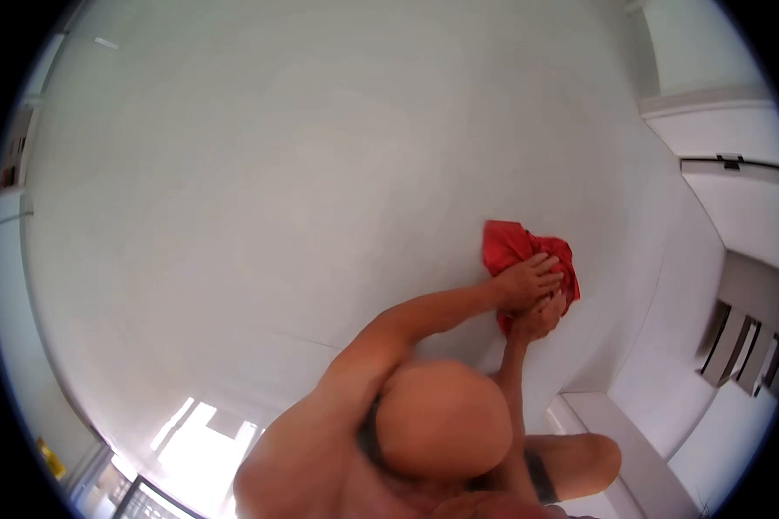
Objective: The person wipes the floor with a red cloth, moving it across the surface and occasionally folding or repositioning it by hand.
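A crumpled red cloth (504, 245) lies on the pale, smooth floor (303, 173), right of the middle of the view. My left hand (524, 281) is on top of it, fingers bent over the fabric and pressing down. Close below, touching it, my right hand (540, 318) grips the lower part of the same cloth. Both arms reach forward from my body, and my bent knee (446, 419) is in front of me. Part of the cloth is hidden under the two hands.
White cabinets or drawers (736, 208) with dark handles line the right side. A slatted grey object (740, 346) stands there too. Bright window light reflects on the floor (203, 454) at the lower left. A small yellow item (50, 458) shows at the left edge.
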A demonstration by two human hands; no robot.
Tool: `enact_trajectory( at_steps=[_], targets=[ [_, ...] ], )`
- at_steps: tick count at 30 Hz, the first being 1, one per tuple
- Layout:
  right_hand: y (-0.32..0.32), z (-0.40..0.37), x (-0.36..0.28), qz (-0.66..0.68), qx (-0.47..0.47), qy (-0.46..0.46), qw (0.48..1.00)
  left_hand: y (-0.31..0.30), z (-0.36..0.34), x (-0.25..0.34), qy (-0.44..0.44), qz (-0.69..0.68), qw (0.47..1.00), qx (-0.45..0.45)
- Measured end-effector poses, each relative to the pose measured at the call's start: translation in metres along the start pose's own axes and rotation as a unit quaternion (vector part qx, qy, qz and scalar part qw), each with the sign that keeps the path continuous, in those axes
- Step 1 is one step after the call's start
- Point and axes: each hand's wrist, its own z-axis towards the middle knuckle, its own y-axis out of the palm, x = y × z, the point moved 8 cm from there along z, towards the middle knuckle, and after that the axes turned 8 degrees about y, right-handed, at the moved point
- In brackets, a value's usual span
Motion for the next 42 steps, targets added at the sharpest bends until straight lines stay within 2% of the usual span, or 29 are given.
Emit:
enact_trajectory(
  at_steps=[4, 6, 8, 11, 12, 15, 16, 17, 19, 22, 23, 26, 30, 32, 35, 36, 37, 38, 39, 40, 41, 42],
  targets=[
    [0.018, 0.018, 0.001, 0.009, 0.015, -0.008, 1.0, -0.01, 0.009, -0.015, -0.002, -0.007, 0.999, -0.045],
    [0.021, 0.038, -0.025, 0.029, -0.008, -0.032, 0.999, -0.017, 0.019, -0.035, -0.027, 0.004, 0.998, -0.057],
    [0.031, 0.063, -0.069, 0.045, -0.043, -0.056, 0.997, -0.035, 0.019, -0.066, -0.054, 0.042, 0.997, -0.045],
    [0.063, 0.087, -0.167, 0.092, -0.113, -0.116, 0.982, -0.107, 0.005, -0.119, -0.128, 0.123, 0.984, -0.031],
    [0.074, 0.083, -0.202, 0.087, -0.097, -0.172, 0.977, -0.134, -0.005, -0.136, -0.148, 0.152, 0.977, -0.032],
    [0.076, 0.046, -0.314, 0.139, -0.068, -0.294, 0.943, -0.21, -0.067, -0.174, -0.235, 0.229, 0.944, -0.028],
    [0.087, 0.028, -0.345, 0.185, -0.091, -0.327, 0.922, -0.242, -0.088, -0.173, -0.247, 0.232, 0.941, 0.018],
    [0.095, 0.006, -0.37, 0.181, -0.103, -0.356, 0.911, -0.264, -0.114, -0.174, -0.27, 0.275, 0.923, -0.011],
    [0.083, -0.043, -0.435, 0.129, -0.114, -0.411, 0.895, -0.317, -0.166, -0.164, -0.375, 0.279, 0.884, 0.003],
    [0.066, -0.14, -0.487, 0.226, -0.173, -0.451, 0.846, -0.364, -0.26, -0.125, -0.481, 0.325, 0.814, -0.003],
    [0.059, -0.168, -0.494, 0.237, -0.195, -0.454, 0.837, -0.368, -0.295, -0.112, -0.448, 0.368, 0.814, 0.02],
    [0.039, -0.212, -0.485, 0.234, -0.226, -0.474, 0.818, -0.374, -0.316, -0.076, -0.495, 0.369, 0.785, 0.045],
    [0.032, -0.202, -0.482, 0.212, -0.221, -0.533, 0.789, -0.375, -0.296, -0.07, -0.499, 0.392, 0.769, 0.077],
    [0.027, -0.192, -0.478, 0.209, -0.205, -0.521, 0.802, -0.379, -0.284, -0.063, -0.503, 0.397, 0.765, 0.063],
    [0.039, -0.136, -0.458, 0.162, -0.177, -0.497, 0.834, -0.35, -0.236, -0.095, -0.482, 0.387, 0.786, 0.017],
    [0.037, -0.114, -0.448, 0.082, -0.187, -0.515, 0.832, -0.335, -0.217, -0.105, -0.437, 0.392, 0.809, 0.02],
    [0.033, -0.085, -0.436, 0.086, -0.214, -0.478, 0.848, -0.319, -0.197, -0.114, -0.393, 0.399, 0.828, 0.023],
    [0.051, -0.066, -0.414, 0.082, -0.218, -0.439, 0.868, -0.313, -0.168, -0.119, -0.439, 0.297, 0.848, -0.022],
    [0.061, -0.049, -0.384, 0.114, -0.148, -0.424, 0.886, -0.303, -0.136, -0.119, -0.481, 0.193, 0.853, -0.059],
    [0.043, -0.032, -0.364, 0.084, -0.1, -0.42, 0.898, -0.272, -0.132, -0.116, -0.34, 0.263, 0.899, 0.079],
    [0.062, -0.02, -0.326, 0.117, -0.1, -0.375, 0.914, -0.262, -0.114, -0.1, -0.28, 0.261, 0.917, 0.108],
    [0.042, -0.01, -0.298, 0.219, -0.133, -0.356, 0.899, -0.246, -0.096, -0.088, -0.259, 0.219, 0.937, 0.087]
  ],
)
